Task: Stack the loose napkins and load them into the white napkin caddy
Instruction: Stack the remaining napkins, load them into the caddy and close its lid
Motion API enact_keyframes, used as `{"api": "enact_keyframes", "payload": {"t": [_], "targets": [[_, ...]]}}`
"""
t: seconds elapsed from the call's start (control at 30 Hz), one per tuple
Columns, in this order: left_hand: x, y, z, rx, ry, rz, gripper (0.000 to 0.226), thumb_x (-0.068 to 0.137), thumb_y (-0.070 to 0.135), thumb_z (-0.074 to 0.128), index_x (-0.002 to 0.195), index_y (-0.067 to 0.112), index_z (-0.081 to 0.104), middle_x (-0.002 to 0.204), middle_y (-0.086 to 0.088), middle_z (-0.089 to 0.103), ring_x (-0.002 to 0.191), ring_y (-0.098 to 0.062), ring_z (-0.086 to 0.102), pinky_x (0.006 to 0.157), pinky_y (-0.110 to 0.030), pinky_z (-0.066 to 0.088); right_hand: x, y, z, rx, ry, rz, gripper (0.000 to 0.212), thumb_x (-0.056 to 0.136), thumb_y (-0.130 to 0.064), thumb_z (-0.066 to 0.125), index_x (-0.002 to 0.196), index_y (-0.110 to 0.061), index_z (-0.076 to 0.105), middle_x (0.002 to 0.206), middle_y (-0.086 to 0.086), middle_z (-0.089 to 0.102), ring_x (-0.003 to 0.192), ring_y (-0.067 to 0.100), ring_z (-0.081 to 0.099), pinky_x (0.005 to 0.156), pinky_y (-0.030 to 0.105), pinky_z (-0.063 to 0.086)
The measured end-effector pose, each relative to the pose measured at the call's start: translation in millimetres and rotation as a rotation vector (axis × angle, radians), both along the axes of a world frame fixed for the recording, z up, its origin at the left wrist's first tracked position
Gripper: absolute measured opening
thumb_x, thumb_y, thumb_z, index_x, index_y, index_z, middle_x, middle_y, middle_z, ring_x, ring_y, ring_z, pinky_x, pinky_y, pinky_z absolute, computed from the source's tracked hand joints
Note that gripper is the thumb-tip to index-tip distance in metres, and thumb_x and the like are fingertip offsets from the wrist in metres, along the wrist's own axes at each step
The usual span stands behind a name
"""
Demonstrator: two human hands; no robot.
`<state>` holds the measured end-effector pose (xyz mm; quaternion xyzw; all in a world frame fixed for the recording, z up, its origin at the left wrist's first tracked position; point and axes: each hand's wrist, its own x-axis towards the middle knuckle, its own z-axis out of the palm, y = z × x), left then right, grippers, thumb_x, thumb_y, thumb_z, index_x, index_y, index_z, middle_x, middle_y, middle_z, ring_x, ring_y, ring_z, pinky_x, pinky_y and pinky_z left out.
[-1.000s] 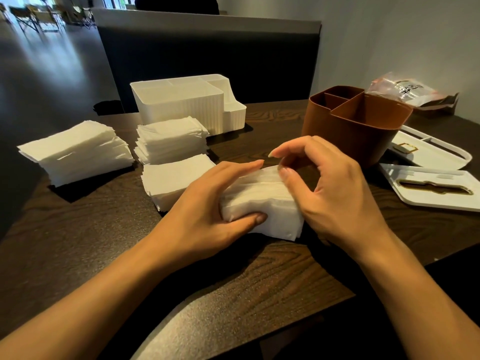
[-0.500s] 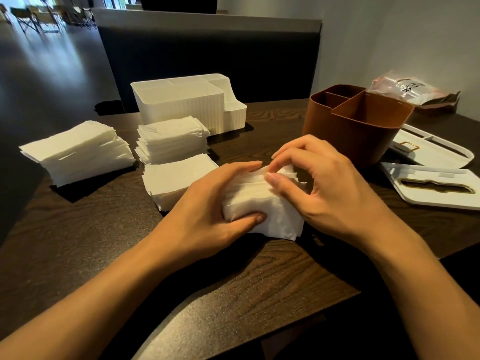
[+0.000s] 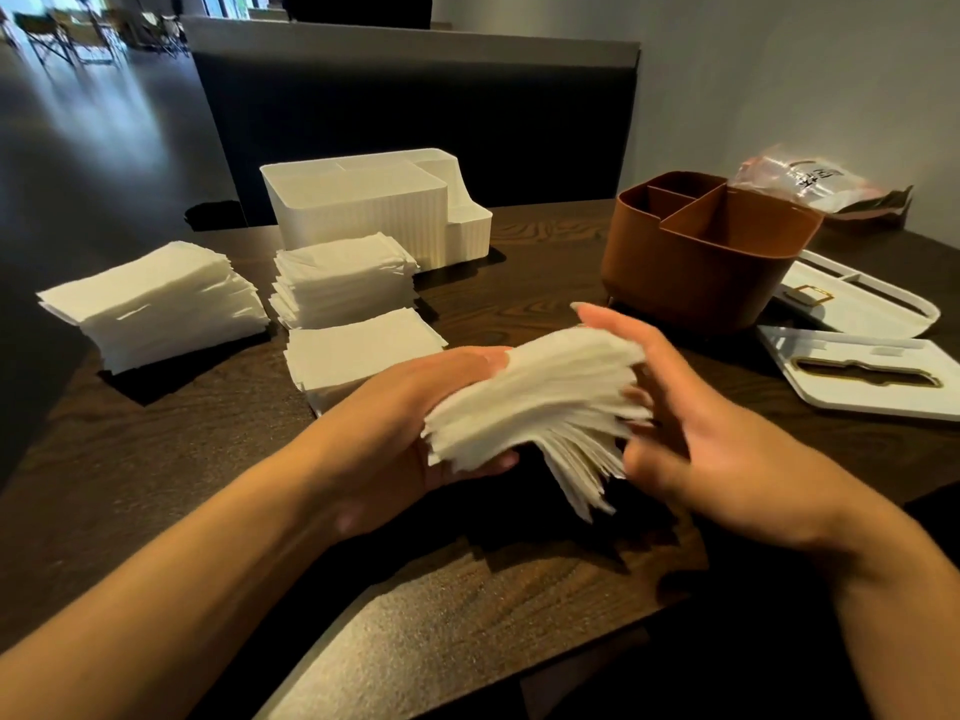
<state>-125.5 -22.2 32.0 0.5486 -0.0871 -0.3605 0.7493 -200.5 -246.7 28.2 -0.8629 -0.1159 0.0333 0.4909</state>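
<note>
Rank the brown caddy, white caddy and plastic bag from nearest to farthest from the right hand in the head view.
From the right hand:
1. Brown caddy, just beyond the fingertips, slightly right.
2. White caddy, across the table, far left.
3. Plastic bag, behind the brown caddy by the wall; close to the white caddy in rank, so hedged.

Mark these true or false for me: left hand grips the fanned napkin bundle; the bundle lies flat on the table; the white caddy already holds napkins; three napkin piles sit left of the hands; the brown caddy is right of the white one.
1. The left hand grips the fanned napkin bundle. True; the right hand is beside it, blurred.
2. The bundle lies flat on the table. False; it is lifted and tilted.
3. The white caddy holds napkins. False; it looks empty.
4. Three napkin piles sit left: far-left pile, middle pile, near pile. True.
5. The brown caddy stands right of the white one. True.
</note>
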Motion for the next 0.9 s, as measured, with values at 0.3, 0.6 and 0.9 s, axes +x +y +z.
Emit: {"api": "enact_keyframes", "payload": {"t": [0.3,0.6,0.9], "targets": [[-2.0,2.1,1.2,-0.010,0.152,-0.064,0.026,0.070,0.021,0.062,0.091,0.013,0.074,0.079,-0.007,0.073,0.057,-0.012,0.067,0.045,-0.022,0.057,-3.1,25.9,-30.6,-0.370,-0.642,-0.192,0.142,0.060,-0.031,0.095,0.157,-0.031,-0.009,0.165,0.001,0.001,0.149,0.009,0.020,0.119,0.024,0.032],[2.1,6.3,5.3,0.103,0.057,-0.164,0.031,0.080,0.032,0.056,0.099,0.023,0.080,0.073,-0.003,0.067,0.058,-0.013,0.065,0.046,-0.021,0.055,15.6,6.9,-11.1,-0.033,-0.318,-0.169,0.081,0.079,-0.030,0.080,0.148,-0.042,0.041,0.126,-0.019,0.064,0.120,0.000,0.060,0.100,0.024,0.052],[-0.5,4.9,-17.5,0.547,-1.049,0.018,0.053,0.086,0.079,0.049,0.128,0.048,0.054,0.122,0.028,0.063,0.116,0.007,0.058,0.095,-0.018,0.049,20.6,-2.6,-26.4,0.102,-0.302,-0.317,0.051,0.083,-0.039,0.073,0.132,-0.040,0.057,0.123,-0.015,0.066,0.114,0.009,0.065,0.092,0.036,0.058]]}}
